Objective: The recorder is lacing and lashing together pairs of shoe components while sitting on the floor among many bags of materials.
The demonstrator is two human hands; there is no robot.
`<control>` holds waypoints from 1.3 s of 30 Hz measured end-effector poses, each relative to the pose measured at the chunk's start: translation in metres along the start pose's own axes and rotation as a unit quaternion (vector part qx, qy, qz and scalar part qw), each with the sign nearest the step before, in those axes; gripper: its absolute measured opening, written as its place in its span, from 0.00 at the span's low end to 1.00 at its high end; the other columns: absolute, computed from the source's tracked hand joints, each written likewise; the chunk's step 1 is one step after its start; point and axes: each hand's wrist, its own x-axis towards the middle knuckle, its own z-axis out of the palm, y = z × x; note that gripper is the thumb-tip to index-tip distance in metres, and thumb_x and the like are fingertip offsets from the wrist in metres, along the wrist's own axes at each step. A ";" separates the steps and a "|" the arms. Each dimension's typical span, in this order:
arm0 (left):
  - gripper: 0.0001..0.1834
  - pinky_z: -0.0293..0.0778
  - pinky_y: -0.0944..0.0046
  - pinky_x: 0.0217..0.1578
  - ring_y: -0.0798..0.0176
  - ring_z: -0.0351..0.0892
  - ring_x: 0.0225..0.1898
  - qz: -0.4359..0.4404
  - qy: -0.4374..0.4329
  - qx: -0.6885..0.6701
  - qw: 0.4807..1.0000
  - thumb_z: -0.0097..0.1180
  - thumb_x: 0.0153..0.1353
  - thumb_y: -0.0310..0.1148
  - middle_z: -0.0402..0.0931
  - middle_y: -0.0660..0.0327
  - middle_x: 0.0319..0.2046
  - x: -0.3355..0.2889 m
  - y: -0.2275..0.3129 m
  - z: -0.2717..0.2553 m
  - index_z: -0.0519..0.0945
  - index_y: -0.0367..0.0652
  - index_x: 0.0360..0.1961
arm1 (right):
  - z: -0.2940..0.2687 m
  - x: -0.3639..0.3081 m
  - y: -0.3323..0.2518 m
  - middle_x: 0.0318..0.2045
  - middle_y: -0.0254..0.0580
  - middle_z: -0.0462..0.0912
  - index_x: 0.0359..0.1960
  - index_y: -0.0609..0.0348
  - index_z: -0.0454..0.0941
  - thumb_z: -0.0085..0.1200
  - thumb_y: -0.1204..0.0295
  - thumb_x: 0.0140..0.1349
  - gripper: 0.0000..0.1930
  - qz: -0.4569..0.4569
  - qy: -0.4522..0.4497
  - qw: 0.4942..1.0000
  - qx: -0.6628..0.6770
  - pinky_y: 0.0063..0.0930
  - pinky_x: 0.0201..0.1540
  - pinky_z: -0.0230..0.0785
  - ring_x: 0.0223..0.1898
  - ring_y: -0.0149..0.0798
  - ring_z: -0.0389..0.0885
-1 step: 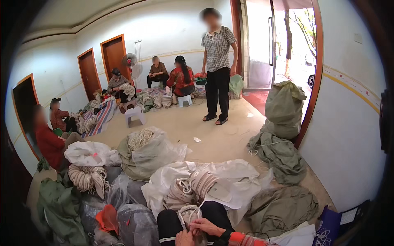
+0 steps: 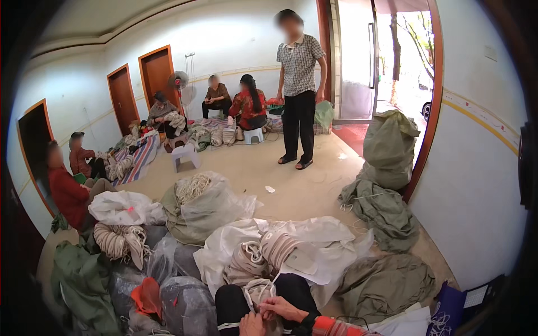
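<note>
My left hand (image 2: 251,325) is low in my lap with its fingers curled in, and what they hold is hidden. Close beside it, my right hand (image 2: 282,308) has its fingertips pinched together at the lower end of a white strap (image 2: 249,298); whatever small piece sits between them is too small to make out. The strap lies against a beige striped bundle (image 2: 259,289) between my dark-trousered knees. Just beyond my knees are a coiled beige and brown striped bundle (image 2: 246,263) and a similar roll (image 2: 276,248) with a pale flat piece (image 2: 301,262) at its end.
White plastic sheeting (image 2: 330,232) spreads under the rolls. Wrapped grey bundles (image 2: 188,305) and an orange cloth (image 2: 147,299) lie left; green-grey sacks (image 2: 386,283) lie right. A standing person (image 2: 300,73) is near the doorway, and several seated people line the far and left walls.
The whole view has shifted very slightly. My hands keep nearly the same place and pose in my lap.
</note>
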 end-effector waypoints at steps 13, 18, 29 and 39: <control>0.19 0.69 0.55 0.33 0.50 0.71 0.35 0.027 0.039 0.085 0.995 0.43 0.53 0.30 0.72 0.47 0.39 -0.010 -0.003 -0.005 0.72 0.34 0.46 | -0.011 0.025 0.027 0.25 0.31 0.78 0.32 0.59 0.76 0.47 0.63 0.65 0.12 -0.182 0.060 0.976 -0.100 0.19 0.30 0.71 0.26 0.24 0.76; 0.05 0.71 0.59 0.25 0.60 0.72 0.25 -0.029 -0.048 0.141 0.988 0.50 0.56 0.29 0.71 0.60 0.25 -0.015 -0.006 -0.001 0.74 0.39 0.27 | 0.028 -0.019 -0.014 0.19 0.32 0.78 0.28 0.59 0.78 0.49 0.62 0.63 0.13 -0.117 0.053 0.990 -0.056 0.16 0.21 0.68 0.18 0.24 0.75; 0.20 0.74 0.53 0.30 0.47 0.76 0.32 -0.094 -0.074 0.028 0.992 0.47 0.53 0.29 0.70 0.48 0.39 0.015 -0.002 -0.019 0.71 0.38 0.48 | 0.019 -0.017 -0.057 0.19 0.35 0.78 0.27 0.61 0.76 0.49 0.62 0.63 0.14 -0.100 0.045 0.993 -0.033 0.19 0.23 0.71 0.19 0.27 0.77; 0.13 0.72 0.51 0.24 0.47 0.75 0.24 -0.020 -0.115 0.012 0.993 0.47 0.53 0.31 0.74 0.51 0.27 0.000 -0.009 -0.027 0.75 0.39 0.39 | 0.035 -0.035 -0.047 0.22 0.36 0.79 0.28 0.61 0.76 0.48 0.66 0.64 0.12 -0.071 0.053 0.995 0.043 0.19 0.25 0.72 0.21 0.27 0.78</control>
